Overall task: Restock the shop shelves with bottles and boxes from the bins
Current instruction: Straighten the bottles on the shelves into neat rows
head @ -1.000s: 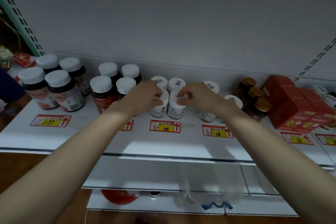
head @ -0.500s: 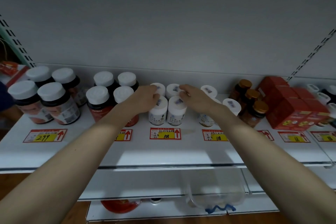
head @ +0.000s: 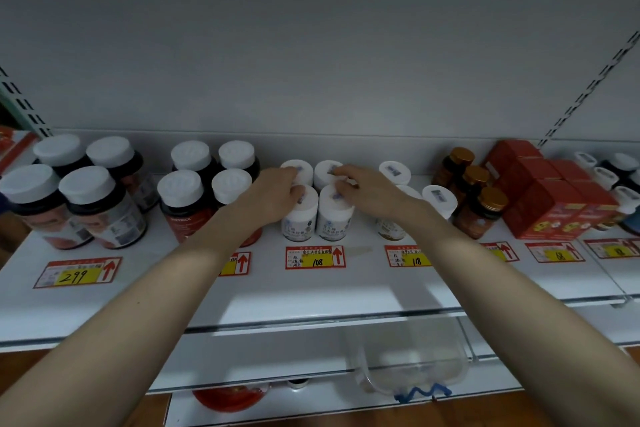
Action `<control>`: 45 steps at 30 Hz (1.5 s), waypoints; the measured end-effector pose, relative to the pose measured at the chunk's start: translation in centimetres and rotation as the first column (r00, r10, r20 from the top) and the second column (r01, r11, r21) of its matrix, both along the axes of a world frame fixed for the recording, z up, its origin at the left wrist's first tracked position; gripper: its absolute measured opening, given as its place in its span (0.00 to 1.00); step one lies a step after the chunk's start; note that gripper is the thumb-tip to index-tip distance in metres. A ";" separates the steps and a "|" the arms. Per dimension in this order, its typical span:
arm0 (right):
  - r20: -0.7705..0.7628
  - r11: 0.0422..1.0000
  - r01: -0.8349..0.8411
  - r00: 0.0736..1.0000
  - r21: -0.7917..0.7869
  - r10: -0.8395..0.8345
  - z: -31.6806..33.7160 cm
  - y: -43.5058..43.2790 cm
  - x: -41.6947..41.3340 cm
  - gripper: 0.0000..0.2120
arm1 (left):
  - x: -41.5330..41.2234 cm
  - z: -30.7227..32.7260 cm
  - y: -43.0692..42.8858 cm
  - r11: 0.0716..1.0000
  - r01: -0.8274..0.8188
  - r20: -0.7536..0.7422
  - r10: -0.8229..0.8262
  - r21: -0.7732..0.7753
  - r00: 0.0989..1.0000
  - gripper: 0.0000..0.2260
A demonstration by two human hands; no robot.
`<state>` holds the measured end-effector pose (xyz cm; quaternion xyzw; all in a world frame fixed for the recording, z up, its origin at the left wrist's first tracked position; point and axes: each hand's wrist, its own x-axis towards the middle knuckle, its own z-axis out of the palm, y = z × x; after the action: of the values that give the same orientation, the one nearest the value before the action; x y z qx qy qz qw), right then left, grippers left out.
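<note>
The front strip of the shelf lies open along its width, carrying only flat price tags. Above the caps the space before the grey back panel is open too. The four small white bottles stand packed together, the left hand and right hand resting over their caps. Red-labelled jars crowd their left side; a narrow gap parts them from white-capped bottles on the right. Amber bottles, red boxes and big dark jars fill the ends.

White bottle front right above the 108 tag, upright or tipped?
Upright: the white bottle stands base down on the shelf, right hand touching its top.
</note>
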<state>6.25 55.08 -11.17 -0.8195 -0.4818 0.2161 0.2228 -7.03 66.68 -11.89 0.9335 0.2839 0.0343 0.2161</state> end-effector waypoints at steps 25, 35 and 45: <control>0.299 0.996 -0.064 0.951 -0.062 0.080 2.0 -12.6 9.3 0.17 | 8.3 -0.1 -9.6 0.948 0.282 0.146 -0.303 0.146 0.942 0.21; 0.297 0.984 -0.159 0.939 -0.080 0.176 1.2 -12.5 10.0 0.19 | 8.9 -1.0 -10.4 0.969 0.201 0.163 -0.223 0.140 0.961 0.18; 0.295 0.989 -0.145 0.944 -0.033 0.148 0.3 -12.5 10.1 0.19 | 9.0 -0.7 -10.3 0.980 0.142 0.271 -0.175 0.137 0.946 0.15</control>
<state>16.37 42.53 -10.85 -0.8059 -0.5680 0.1092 0.1269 1.96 56.40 -12.56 0.9499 0.1717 0.1659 0.2018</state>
